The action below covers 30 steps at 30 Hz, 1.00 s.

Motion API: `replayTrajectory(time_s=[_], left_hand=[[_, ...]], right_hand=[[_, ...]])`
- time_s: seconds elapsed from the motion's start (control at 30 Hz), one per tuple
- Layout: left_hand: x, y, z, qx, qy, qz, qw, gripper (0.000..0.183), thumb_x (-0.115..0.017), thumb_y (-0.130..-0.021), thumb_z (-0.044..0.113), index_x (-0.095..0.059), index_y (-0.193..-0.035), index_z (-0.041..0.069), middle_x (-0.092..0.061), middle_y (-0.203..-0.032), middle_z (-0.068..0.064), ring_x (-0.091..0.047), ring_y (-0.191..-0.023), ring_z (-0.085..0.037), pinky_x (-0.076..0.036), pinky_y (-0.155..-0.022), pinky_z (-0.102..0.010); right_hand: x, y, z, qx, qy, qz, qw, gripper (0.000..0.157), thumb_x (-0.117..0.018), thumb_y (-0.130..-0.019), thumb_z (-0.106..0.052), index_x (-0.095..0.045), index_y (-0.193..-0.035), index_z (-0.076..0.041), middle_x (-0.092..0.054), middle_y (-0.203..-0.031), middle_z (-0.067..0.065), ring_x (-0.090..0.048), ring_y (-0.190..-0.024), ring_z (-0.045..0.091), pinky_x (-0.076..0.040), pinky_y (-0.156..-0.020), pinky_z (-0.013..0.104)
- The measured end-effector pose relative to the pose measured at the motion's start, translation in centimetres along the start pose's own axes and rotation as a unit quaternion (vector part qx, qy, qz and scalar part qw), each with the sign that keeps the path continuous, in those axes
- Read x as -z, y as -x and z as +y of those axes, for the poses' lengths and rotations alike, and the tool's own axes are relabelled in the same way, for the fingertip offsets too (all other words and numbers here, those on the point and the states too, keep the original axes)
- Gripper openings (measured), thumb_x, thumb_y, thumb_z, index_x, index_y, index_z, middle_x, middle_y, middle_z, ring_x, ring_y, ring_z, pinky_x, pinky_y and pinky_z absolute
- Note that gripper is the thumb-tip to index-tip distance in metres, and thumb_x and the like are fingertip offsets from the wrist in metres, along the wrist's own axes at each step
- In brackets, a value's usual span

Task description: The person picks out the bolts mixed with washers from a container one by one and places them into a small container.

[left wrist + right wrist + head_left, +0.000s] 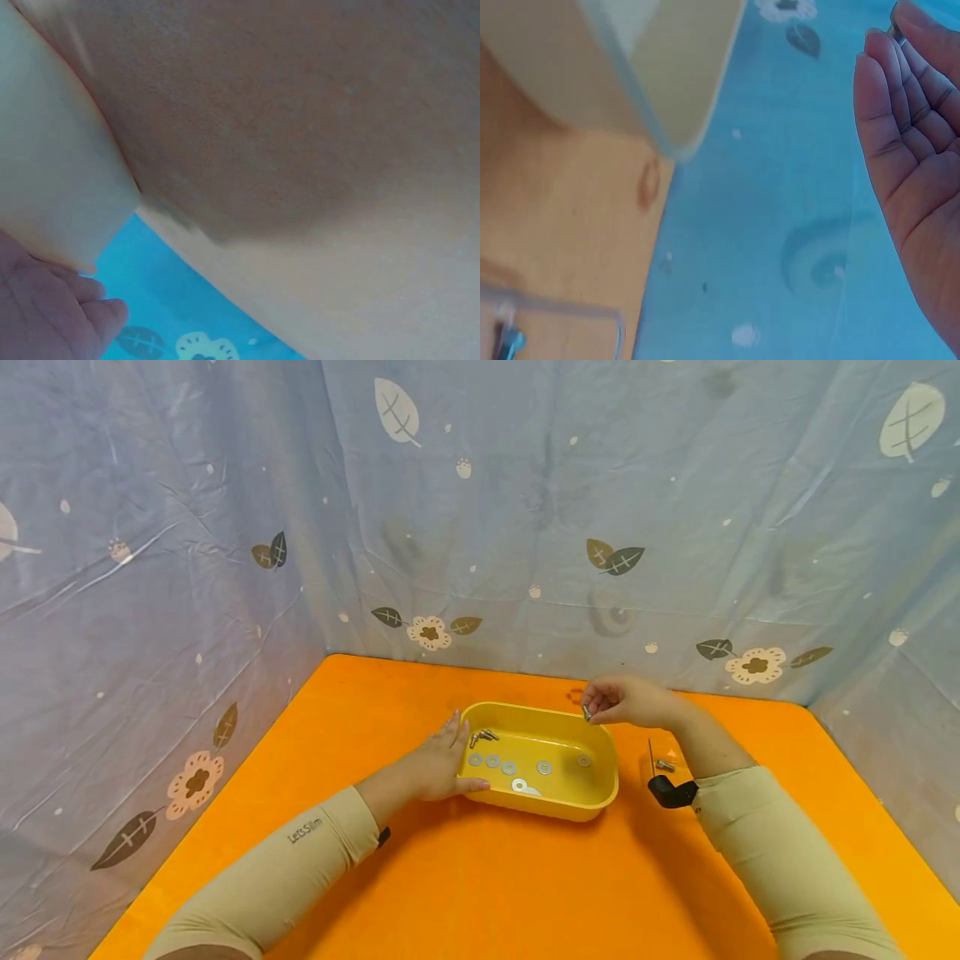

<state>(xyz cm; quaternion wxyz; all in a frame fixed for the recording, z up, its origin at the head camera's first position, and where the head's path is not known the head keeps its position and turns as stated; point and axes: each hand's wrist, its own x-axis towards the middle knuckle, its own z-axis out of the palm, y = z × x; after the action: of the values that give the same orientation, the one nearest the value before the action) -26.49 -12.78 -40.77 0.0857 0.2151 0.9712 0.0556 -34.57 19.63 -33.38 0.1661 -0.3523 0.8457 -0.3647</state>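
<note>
Head view: I find the right hand (pixel 626 702) pinching a small bolt (pixel 587 713) near the far right corner of the yellow tub (pixel 540 724); the left hand (pixel 438 766), fingers apart, presses its left end, apparently for steadiness.

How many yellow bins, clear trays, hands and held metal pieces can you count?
Yellow bin: 1
Clear tray: 1
Hands, left hand and right hand: 2
Held metal piece: 1
Total: 5

Beige sleeves (pixel 787 852), a matching pair!
Dark lettering (pixel 305 832) (reads "LetsSlim") on the left, black camera (pixel 671 793) at the right.
</note>
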Motion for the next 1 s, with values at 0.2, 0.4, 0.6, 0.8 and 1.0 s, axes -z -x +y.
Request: replayTrajectory(time_s=[0.2, 0.4, 0.6, 0.8, 1.0], left_hand=[[-0.1, -0.1, -0.1, 0.000, -0.006, 0.005, 1.0000, 0.109, -0.039, -0.077, 0.075, -0.002, -0.145, -0.003, 0.010, -0.150, -0.023, -0.004, -0.138, -0.033, -0.018, -0.109, -0.046], [-0.1, -0.2, -0.1, -0.002, -0.004, 0.004, 1.0000, 0.110, -0.038, -0.077, 0.075, 0.000, -0.144, -0.003, 0.013, -0.149, -0.022, -0.002, -0.139, -0.033, -0.018, -0.109, -0.046], [-0.2, -0.2, -0.2, -0.001, -0.001, 0.007, 1.0000, 0.108, -0.041, -0.078, 0.073, -0.001, -0.144, -0.003, 0.008, -0.150, -0.024, -0.003, -0.138, -0.033, -0.018, -0.109, -0.047], [-0.4, -0.3, -0.3, 0.002, -0.004, 0.006, 1.0000, 0.109, -0.040, -0.078, 0.074, 0.000, -0.145, -0.002, 0.010, -0.150, -0.023, -0.003, -0.139, -0.033, -0.018, -0.109, -0.046], [-0.4, -0.4, -0.4, 0.003, -0.004, 0.004, 1.0000, 0.111, -0.037, -0.076, 0.076, 0.000, -0.144, -0.002, 0.011, -0.150, -0.021, -0.003, -0.139, -0.032, -0.017, -0.109, -0.046]], right_hand=[[1.5, 2.8, 1.1, 0.005, -0.019, 0.037, 0.999, 0.021, -0.067, -0.082, -0.008, -0.057, -0.096, 0.004, -0.058, -0.084, 0.011, -0.057, -0.075, 0.020, -0.051, -0.069, 0.026], [2.7, 5.6, 2.2, -0.024, -0.025, 0.067, 0.997, 0.022, -0.067, -0.082, -0.008, -0.057, -0.098, 0.004, -0.058, -0.087, 0.012, -0.058, -0.077, 0.019, -0.051, -0.071, 0.025], [3.3, 8.1, 3.4, -0.046, -0.018, 0.083, 0.995, 0.022, -0.065, -0.084, -0.008, -0.056, -0.101, 0.003, -0.058, -0.091, 0.014, -0.058, -0.080, 0.014, -0.051, -0.072, 0.025], [3.4, 10.1, 4.4, -0.049, -0.031, 0.082, 0.995, 0.022, -0.062, -0.086, -0.007, -0.054, -0.101, 0.006, -0.058, -0.093, 0.023, -0.060, -0.080, 0.015, -0.052, -0.073, 0.025], [3.4, 11.8, 5.2, -0.074, -0.026, 0.096, 0.992, 0.024, -0.062, -0.087, -0.011, -0.054, -0.103, 0.005, -0.058, -0.093, 0.016, -0.059, -0.081, 0.016, -0.052, -0.073, 0.026]])
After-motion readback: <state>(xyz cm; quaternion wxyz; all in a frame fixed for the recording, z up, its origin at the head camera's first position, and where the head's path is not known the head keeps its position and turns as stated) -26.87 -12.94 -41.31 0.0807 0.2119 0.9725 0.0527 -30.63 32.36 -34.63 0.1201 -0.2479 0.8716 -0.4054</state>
